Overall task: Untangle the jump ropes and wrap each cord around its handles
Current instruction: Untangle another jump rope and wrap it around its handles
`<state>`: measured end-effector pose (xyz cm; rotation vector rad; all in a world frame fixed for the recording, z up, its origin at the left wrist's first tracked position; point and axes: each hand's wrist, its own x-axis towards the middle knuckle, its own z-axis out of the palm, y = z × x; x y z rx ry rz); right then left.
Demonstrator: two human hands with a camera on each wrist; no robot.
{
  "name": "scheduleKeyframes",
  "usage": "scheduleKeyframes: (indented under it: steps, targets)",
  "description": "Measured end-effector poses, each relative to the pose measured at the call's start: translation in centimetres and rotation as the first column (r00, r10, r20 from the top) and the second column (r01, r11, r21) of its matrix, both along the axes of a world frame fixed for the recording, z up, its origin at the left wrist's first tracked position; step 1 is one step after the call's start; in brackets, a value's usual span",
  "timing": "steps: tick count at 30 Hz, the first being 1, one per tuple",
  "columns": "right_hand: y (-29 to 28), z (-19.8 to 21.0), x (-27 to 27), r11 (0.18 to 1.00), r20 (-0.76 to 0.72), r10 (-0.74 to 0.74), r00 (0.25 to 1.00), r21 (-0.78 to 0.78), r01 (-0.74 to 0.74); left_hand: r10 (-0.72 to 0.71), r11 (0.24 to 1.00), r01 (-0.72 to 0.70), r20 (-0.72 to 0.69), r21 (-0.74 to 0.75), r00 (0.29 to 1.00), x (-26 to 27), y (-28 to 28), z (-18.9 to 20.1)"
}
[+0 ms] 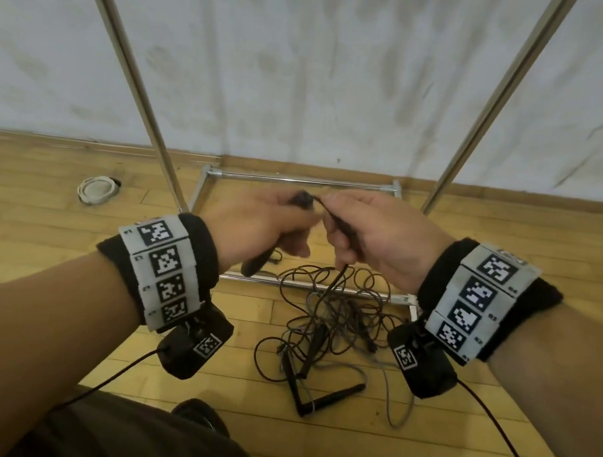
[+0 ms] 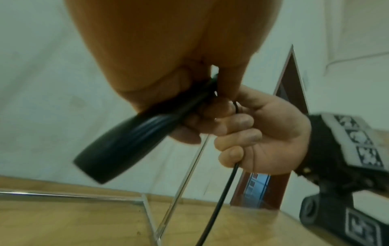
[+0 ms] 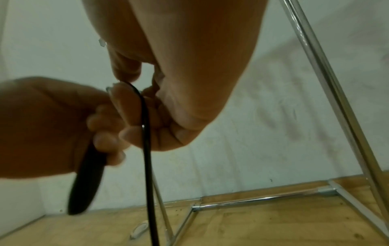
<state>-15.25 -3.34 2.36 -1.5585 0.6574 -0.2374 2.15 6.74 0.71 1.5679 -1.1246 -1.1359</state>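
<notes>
My left hand [image 1: 275,222] grips a black jump-rope handle [image 1: 255,266] whose thick end sticks out below the fist [image 2: 130,143]. Close beside it, my right hand [image 1: 351,233] is curled around the black cord [image 1: 337,279] just where it leaves the handle's top. The cord [image 3: 147,149] hangs straight down from the right fist [image 2: 263,133] to a tangle of black and grey cords [image 1: 328,315] on the wooden floor. Two more black handles [image 1: 335,397] lie in that pile. In the right wrist view the left hand [image 3: 42,124] and its handle [image 3: 86,188] show at the left.
A chrome garment rack stands over the pile, with slanted poles [image 1: 134,76] [image 1: 496,99] and base bars [image 1: 297,180] on the floor. A white coiled cord [image 1: 95,190] lies at the left by the wall. My shoe [image 1: 200,417] is near the bottom edge.
</notes>
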Motion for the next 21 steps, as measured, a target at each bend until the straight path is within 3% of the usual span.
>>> scheduleKeyframes:
  steps: [3, 6, 10, 12, 16, 19, 21]
  targets:
    - [-0.9, -0.6, -0.6, 0.989, -0.045, 0.059, 0.997, -0.130, -0.065, 0.207, 0.961, -0.247, -0.263, -0.127, 0.942, 0.8, -0.7, 1.3]
    - [-1.5, -2.6, -1.5, 0.962, -0.205, 0.092, 0.974, -0.234, -0.140, 0.265, 0.907, -0.396, -0.537, -0.143, 0.801, 2.1, -0.9, 3.6]
    - [-2.2, -6.9, -3.5, 0.923, -0.508, 0.151, 0.848, -0.235, -0.305, 0.336, 0.810, -0.567, -0.675, -0.149, 0.657, 4.9, -0.2, 6.6]
    - [-2.3, -8.7, -4.5, 0.925, -0.597, 0.147, 0.789, -0.201, -0.324, 0.392, 0.789, -0.596, -0.626, -0.148, 0.674, 5.7, 0.2, 6.9]
    - [-1.9, -8.4, -4.0, 0.906, -0.642, 0.051, 0.765, -0.292, -0.306, 0.392, 0.875, -0.462, -0.349, -0.146, 0.851, 4.5, 0.1, 4.2]
    - [-1.1, -4.8, -2.0, 0.870, -0.584, 0.045, 0.811, -0.375, -0.319, 0.186, 0.974, -0.196, -0.096, -0.113, 0.978, 2.4, -0.1, 2.2]
    - [-0.5, -2.2, -1.0, 0.890, -0.476, 0.052, 0.878, -0.376, -0.257, 0.000, 1.000, 0.000, 0.074, 0.002, 0.997, 1.2, -0.3, 1.2]
